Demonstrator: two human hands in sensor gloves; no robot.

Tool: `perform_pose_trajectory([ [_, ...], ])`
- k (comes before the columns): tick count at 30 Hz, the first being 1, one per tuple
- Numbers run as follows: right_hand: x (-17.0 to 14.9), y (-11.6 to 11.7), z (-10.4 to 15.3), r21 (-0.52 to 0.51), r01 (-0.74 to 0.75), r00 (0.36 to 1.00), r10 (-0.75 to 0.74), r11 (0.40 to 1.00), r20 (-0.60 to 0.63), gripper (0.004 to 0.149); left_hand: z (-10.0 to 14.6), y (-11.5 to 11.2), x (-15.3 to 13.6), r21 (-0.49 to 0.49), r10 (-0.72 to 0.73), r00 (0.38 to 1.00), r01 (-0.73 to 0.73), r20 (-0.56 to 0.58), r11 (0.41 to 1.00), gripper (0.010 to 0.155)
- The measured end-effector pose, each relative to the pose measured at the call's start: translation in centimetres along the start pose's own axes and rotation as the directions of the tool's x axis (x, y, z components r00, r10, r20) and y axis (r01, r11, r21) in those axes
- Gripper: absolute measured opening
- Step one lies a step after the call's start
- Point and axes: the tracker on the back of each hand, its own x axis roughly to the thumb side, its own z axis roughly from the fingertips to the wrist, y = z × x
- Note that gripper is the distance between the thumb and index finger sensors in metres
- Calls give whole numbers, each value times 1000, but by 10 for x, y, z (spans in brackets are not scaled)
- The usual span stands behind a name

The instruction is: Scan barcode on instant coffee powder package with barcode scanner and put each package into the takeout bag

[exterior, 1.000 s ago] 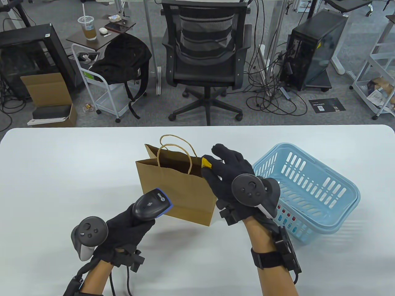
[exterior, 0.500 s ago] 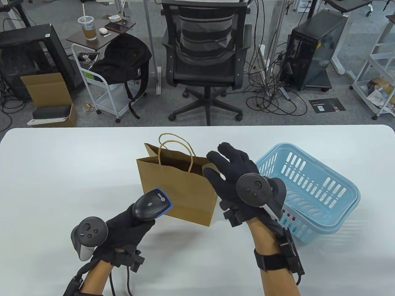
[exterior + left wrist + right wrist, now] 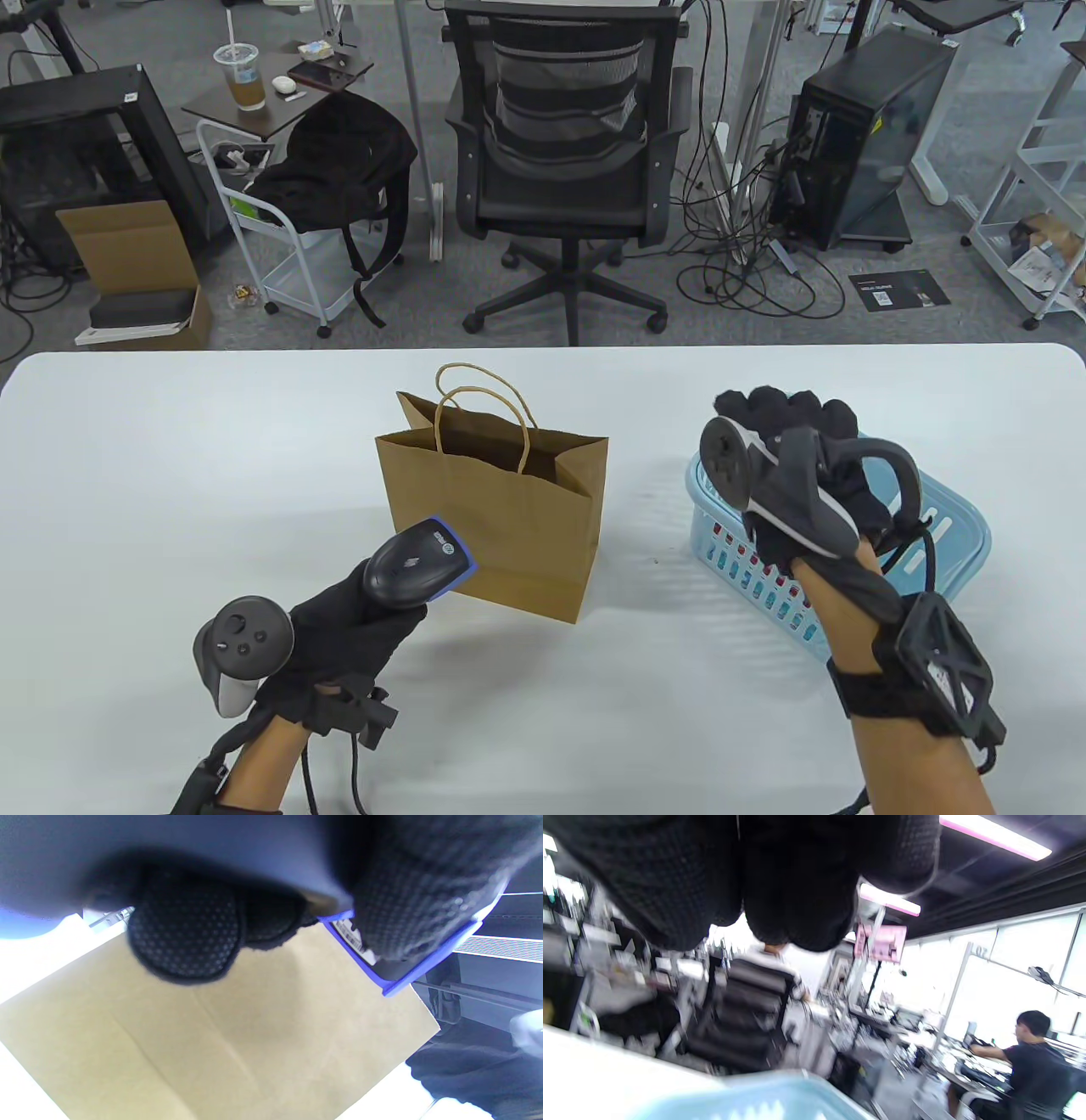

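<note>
A brown paper takeout bag [image 3: 492,518] stands open at the table's middle; its side fills the left wrist view [image 3: 212,1048]. My left hand [image 3: 365,615] grips a grey barcode scanner [image 3: 416,562] with a blue front edge [image 3: 398,978], just left of and in front of the bag. My right hand [image 3: 785,416] hovers over the light blue basket [image 3: 967,526], fingers pointing away and loosely bent, nothing visible in them. Small packages [image 3: 751,581] with red and teal print show through the basket's slots. The inside of the bag is hidden.
The basket's rim [image 3: 763,1099] is blurred at the bottom of the right wrist view. Beyond the table's far edge stand an office chair [image 3: 564,153], a computer tower [image 3: 865,136] and a white cart [image 3: 288,246]. A person sits at a desk far off.
My right hand held a yellow package at the bag's mouth, let it go there, then swung right to above the basket. The left hand and scanner stayed put.
</note>
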Motion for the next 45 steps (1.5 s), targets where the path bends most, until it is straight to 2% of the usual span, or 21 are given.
perform_pose_trajectory([
  [2, -4, 43, -20, 89, -89, 996, 88, 992, 7, 53, 0, 1, 1, 3, -1, 1000, 1, 7, 1000, 60],
  [5, -7, 90, -37, 201, -181, 983, 179, 963, 28, 52, 0, 2, 1, 7, 2, 1000, -2, 7, 1000, 60],
  [9, -9, 132, -51, 306, -208, 978, 201, 929, 55, 51, -1, 3, 1, 10, 3, 1000, -3, 2, 1000, 60],
  [13, -12, 162, -61, 402, -184, 983, 177, 897, 54, 53, -1, 3, 1, 5, 5, 1000, -5, 1, 1000, 59],
  [17, -14, 194, -62, 609, -41, 999, 28, 792, 31, 56, -2, 3, 1, 3, 0, 1000, 0, 3, 1000, 60],
  [19, -14, 207, -61, 647, -37, 999, 20, 762, 32, 59, -2, 3, 1, 0, -4, 1000, 4, 2, 1000, 60],
  [20, -14, 211, -60, 661, -38, 999, 23, 749, 31, 62, -2, 3, 1, -2, -5, 1000, 5, 1, 1000, 60],
  [23, -15, 227, -58, 754, -16, 1000, 11, 657, 12, 68, -2, 1, 0, -10, -11, 1000, 11, -4, 1000, 60],
  [26, -15, 235, -56, 785, -1, 1000, -5, 620, 5, 72, -2, -1, -2, -22, -18, 1000, 18, -8, 1000, 60],
  [32, -8, 240, -54, 804, -28, 999, 3, 594, 33, 72, -3, -2, -2, -27, -28, 1000, 28, -10, 999, 60],
  [34, -6, 241, -54, 810, -39, 999, 13, 586, 39, 67, -3, -2, -2, -27, -29, 999, 28, -15, 999, 60],
  [36, -6, 241, -54, 791, -49, 999, 26, 610, 42, 58, -3, -2, -2, -28, -31, 999, 30, -18, 999, 60],
  [40, -9, 241, -55, 755, 12, 1000, -22, 655, 3, 62, -3, -2, -2, -26, -31, 999, 30, -20, 999, 60],
  [45, -5, 248, -53, 810, -4, 1000, 0, 586, 5, 58, -3, -3, -2, -30, -36, 999, 35, -17, 999, 60],
])
